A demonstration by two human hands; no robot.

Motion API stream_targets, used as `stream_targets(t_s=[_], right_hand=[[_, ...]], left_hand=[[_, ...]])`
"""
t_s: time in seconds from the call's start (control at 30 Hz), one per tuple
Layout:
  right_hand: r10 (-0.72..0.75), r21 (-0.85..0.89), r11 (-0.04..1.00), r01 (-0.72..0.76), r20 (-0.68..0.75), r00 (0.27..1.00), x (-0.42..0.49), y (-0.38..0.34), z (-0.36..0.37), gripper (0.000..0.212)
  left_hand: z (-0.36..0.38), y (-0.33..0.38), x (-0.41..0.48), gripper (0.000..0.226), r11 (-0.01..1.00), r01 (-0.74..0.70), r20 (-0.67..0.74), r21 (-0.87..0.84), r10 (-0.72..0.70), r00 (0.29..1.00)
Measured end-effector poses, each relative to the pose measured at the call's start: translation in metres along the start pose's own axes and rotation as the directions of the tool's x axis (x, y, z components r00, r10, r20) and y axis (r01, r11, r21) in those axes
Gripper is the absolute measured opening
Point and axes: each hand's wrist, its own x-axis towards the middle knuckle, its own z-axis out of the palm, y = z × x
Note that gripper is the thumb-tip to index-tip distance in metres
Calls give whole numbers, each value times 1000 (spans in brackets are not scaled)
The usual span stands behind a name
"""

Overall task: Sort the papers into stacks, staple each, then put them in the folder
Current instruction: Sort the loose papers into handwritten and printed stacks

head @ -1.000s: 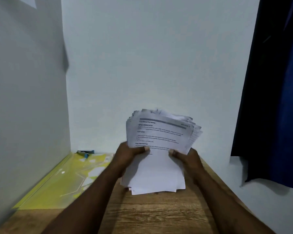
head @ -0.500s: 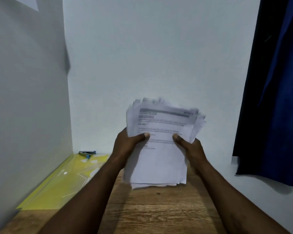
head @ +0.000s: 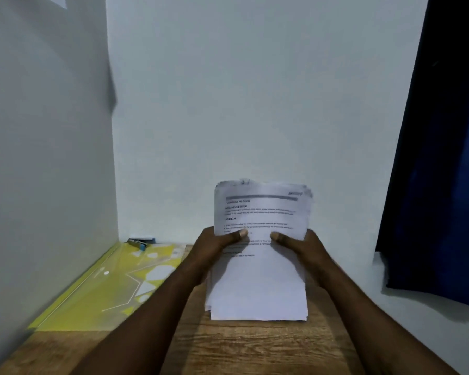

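Note:
A thick bundle of printed white papers (head: 257, 282) stands upright on its lower edge on the wooden table (head: 255, 347). My left hand (head: 214, 247) grips its left side and my right hand (head: 301, 247) grips its right side, both thumbs pressed on the front sheet. A yellow translucent folder (head: 106, 288) lies flat at the left along the wall. A blue stapler (head: 141, 242) sits at the folder's far end in the corner.
White walls close the table at the left and the back. A dark blue curtain (head: 439, 158) hangs at the right, past the table's edge.
The bundle was lifted and then brought back down; its sheets now sit more evenly squared, and its lower edge meets the table. Both hands stayed on its sides.

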Motion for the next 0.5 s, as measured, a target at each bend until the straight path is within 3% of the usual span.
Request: stream_targets(t_s=[0.17,0.33,0.4,0.5], right_hand=[[10,124,992,-12,15,1000,-16,52,-3,56],[72,128,991,-44,-222,972,-11,41,7,33],[158,236,968,-82,-326,932,-8,39,8,23],[283,389,913,-121,-391,876,-13,46,14,24]], left_hand=[[-1,-49,-28,40,985,122,19,-124,-121,993],[-13,-29,-17,36,989,99,-4,-109,-100,995],[-27,-22,-16,41,966,162,26,-202,-160,987],[-27,-37,-33,51,930,261,120,-258,-237,964]])
